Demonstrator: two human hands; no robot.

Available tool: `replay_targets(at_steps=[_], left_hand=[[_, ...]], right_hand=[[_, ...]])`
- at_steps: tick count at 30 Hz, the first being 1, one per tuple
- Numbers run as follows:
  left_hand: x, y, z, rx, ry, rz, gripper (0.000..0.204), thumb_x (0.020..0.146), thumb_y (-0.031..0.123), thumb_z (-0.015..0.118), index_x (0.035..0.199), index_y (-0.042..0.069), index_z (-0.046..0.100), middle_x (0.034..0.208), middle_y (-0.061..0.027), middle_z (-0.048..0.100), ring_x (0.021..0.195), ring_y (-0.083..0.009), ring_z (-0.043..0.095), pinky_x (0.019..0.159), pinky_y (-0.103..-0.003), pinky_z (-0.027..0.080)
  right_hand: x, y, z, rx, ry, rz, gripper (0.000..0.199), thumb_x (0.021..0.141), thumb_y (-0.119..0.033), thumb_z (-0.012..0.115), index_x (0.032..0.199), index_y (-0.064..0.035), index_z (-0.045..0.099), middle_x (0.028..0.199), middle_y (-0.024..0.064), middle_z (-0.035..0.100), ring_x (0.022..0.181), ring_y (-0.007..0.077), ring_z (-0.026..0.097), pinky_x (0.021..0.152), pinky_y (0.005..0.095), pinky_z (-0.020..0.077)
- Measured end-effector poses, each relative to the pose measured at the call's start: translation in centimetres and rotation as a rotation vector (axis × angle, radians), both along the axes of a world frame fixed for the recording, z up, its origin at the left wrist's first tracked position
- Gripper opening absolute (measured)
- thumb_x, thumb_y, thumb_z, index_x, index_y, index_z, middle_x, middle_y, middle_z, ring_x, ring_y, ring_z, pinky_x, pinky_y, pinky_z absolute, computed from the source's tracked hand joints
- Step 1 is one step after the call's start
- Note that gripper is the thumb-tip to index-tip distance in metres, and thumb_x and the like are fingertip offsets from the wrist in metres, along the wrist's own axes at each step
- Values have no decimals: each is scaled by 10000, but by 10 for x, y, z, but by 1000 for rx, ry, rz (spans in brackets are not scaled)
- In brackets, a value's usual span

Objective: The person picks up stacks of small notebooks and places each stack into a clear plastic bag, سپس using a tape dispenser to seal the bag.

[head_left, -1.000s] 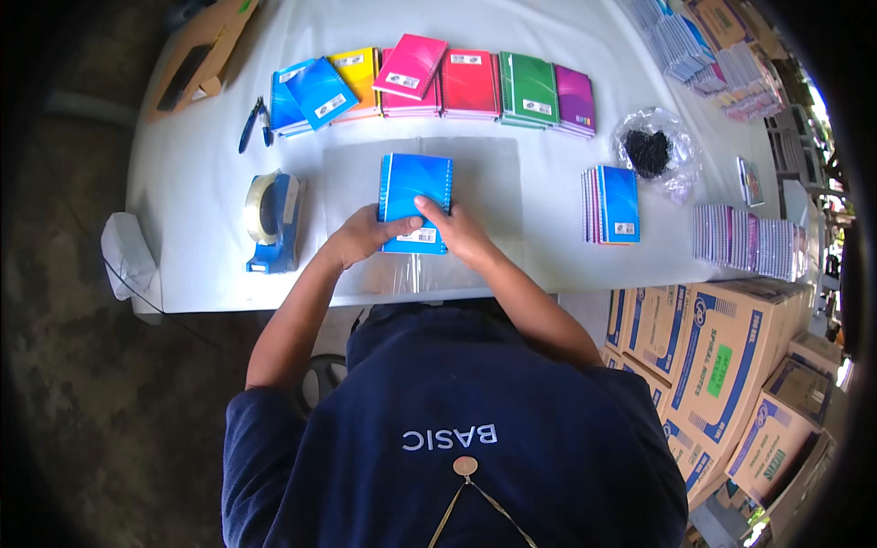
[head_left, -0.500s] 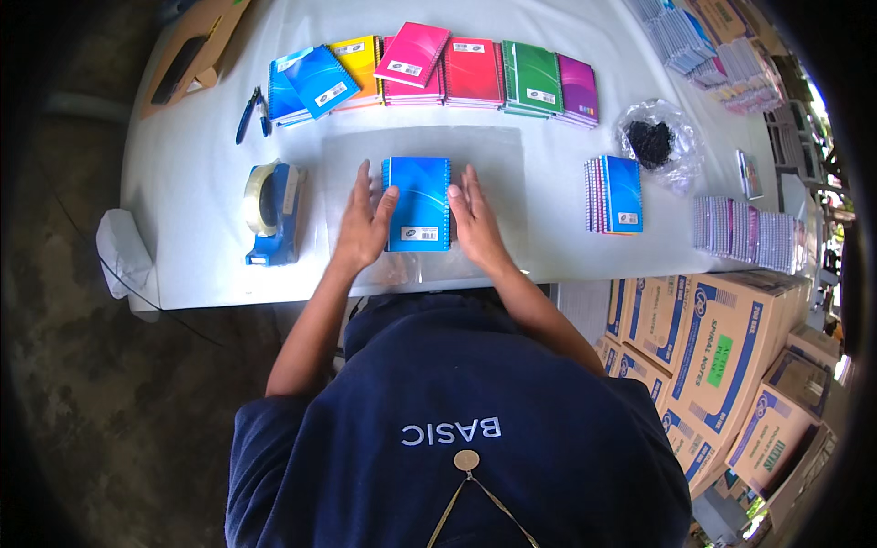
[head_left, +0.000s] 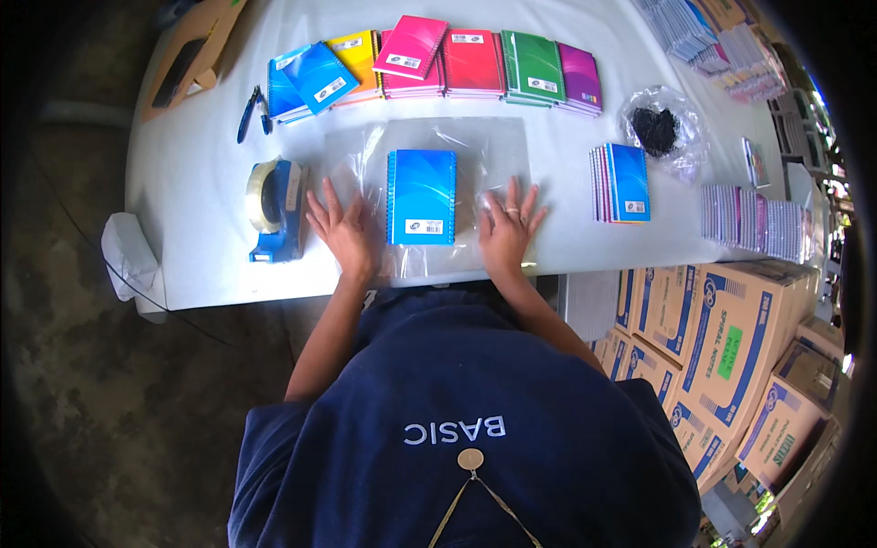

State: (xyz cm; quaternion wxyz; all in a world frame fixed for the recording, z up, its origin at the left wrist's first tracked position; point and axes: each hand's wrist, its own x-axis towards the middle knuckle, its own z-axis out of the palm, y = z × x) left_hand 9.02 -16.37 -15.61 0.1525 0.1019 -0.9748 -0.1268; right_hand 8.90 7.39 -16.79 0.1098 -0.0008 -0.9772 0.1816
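A blue spiral notebook (head_left: 421, 196) lies on a sheet of clear plastic film (head_left: 493, 137) in front of me; whether others are stacked under it I cannot tell. My left hand (head_left: 341, 228) rests with fingers spread at the film's left side, between the notebook and a blue tape dispenser (head_left: 290, 215). On the other side, my right hand (head_left: 508, 228) is spread over the film's right part, apart from the notebook. Neither hand holds anything.
Stacks of coloured spiral notebooks (head_left: 473, 68) line the far side. Pens (head_left: 247, 114) lie far left. To the right are a small notebook stack (head_left: 628, 183), a plastic bag with black contents (head_left: 654, 132) and more bundled notebooks (head_left: 754, 217). Cartons (head_left: 722, 347) stand below the table's right edge.
Both hands have moved outward from the notebook's sides and down onto the film, fingers now spread. The film looks more wrinkled around the notebook.
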Motion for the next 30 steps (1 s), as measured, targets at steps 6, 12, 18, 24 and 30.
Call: replay_targets(at_steps=[6, 12, 18, 24, 30], left_hand=[[-14, 0, 46, 859, -2, 205, 788, 817, 380, 700, 1339, -51, 297, 1132, -188, 537, 977, -223, 585, 755, -305, 486], [-18, -56, 61, 836, -597, 119, 468, 795, 352, 702, 1070, -18, 622, 790, -87, 658, 661, -174, 592, 613, -306, 453], [-13, -36, 72, 266, -177, 114, 213, 810, 292, 673, 917, 109, 686, 777, -111, 679, 709, -297, 652, 621, -368, 484], [-10, -37, 58, 84, -100, 127, 153, 856, 246, 619, 965, 142, 650, 788, -96, 674, 708, -309, 642, 612, -385, 484], [-13, -37, 52, -114, 383, -134, 111, 890, 173, 588, 935, 71, 588, 750, -105, 628, 590, -279, 588, 583, -376, 474]], right_hand=[[-13, -11, 40, -1344, -1, -294, 692, 778, -187, 750, 1281, -15, 307, 1057, 141, 547, 974, 214, 572, 770, 278, 495], [-32, 39, 60, -1277, -850, -216, 767, 722, -288, 787, 1254, 76, 371, 904, 99, 606, 680, 147, 593, 641, 264, 488], [-30, 40, 71, -1271, -820, -227, 365, 784, -303, 722, 903, 34, 650, 687, 48, 614, 644, 95, 552, 596, 234, 422], [-34, 39, 52, -1032, -564, 68, 332, 835, -280, 680, 929, 34, 632, 713, 54, 643, 669, 96, 595, 611, 231, 442], [-31, 35, 47, -908, -256, 190, 227, 846, -211, 651, 886, 12, 631, 845, 97, 626, 777, 201, 604, 705, 305, 458]])
